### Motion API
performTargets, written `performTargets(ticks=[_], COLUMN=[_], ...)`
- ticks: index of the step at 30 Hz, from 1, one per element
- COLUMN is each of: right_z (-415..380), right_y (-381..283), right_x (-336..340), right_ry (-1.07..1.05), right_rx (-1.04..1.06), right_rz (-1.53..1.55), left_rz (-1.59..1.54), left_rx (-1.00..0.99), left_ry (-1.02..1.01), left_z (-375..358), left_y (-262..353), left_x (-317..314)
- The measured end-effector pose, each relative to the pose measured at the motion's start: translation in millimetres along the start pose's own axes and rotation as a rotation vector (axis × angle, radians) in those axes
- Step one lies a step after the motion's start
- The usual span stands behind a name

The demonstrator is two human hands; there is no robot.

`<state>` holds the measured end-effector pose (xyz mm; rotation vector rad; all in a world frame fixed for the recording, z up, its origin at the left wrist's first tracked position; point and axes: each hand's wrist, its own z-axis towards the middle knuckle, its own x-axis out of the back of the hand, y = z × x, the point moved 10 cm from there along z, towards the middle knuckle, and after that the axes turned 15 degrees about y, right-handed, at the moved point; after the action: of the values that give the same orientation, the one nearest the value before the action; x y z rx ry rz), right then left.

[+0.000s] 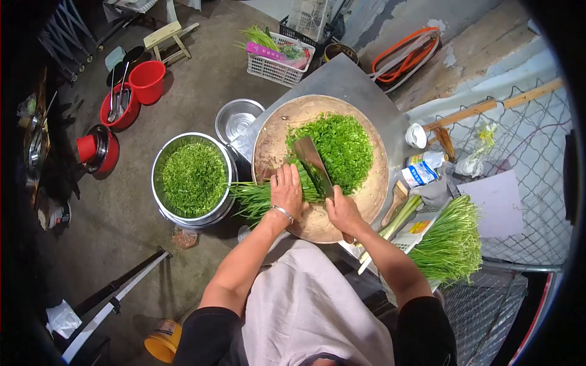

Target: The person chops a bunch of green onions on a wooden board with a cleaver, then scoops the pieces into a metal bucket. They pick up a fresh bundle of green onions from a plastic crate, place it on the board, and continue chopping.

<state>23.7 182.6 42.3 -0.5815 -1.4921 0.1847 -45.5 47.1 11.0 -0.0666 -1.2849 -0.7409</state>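
On a round wooden chopping board (273,131) lies a bunch of long green chives (253,196), its left ends hanging over the board's edge. My left hand (287,190), a bracelet at its wrist, presses down on the bunch with its fingers over the stalks. In my right hand (343,212) is the handle of a cleaver (313,160); the broad blade stands by the cut end of the bunch, just right of my left fingers. Chopped chives (347,146) are heaped over the board's far right part.
Left of the board, a metal pot (156,183) holds chopped greens. An empty-looking metal basin (235,122) is behind it. At the right are uncut chives (448,244), a brush (397,201) and a white bowl (416,136). Red basins (148,82) and a vegetable crate (274,70) are farther back.
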Motion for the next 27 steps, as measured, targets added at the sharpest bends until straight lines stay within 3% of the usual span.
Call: performTargets(ticks=[4, 8, 14, 20, 24, 27], right_z=[4, -13, -24, -4, -10, -3], right_y=[-15, -51, -47, -29, -15, -21], right_x=[25, 76, 56, -7, 4, 17], right_ry=[-0.077, -0.096, -0.230, -0.102, 0.092, 0.030], right_rx=[-0.051, 0.024, 0.033, -0.030, -0.019, -0.031], right_rz=[0.034, -0.083, -0.158, -0.074, 0.035, 0.047], left_rz=[-0.118, -0.065, -0.019, 0.002, -0.110, -0.194], left_rx=[-0.030, -0.010, -0.030, -0.014, -0.008, 0.022], left_ry=[0.162, 0.157, 0.112, 0.070, 0.078, 0.186], left_z=[-1, -9, -10, -10, -18, -10], left_y=[-10, -12, -7, -11, -11, -18], left_x=[32, 10, 8, 0, 7, 21])
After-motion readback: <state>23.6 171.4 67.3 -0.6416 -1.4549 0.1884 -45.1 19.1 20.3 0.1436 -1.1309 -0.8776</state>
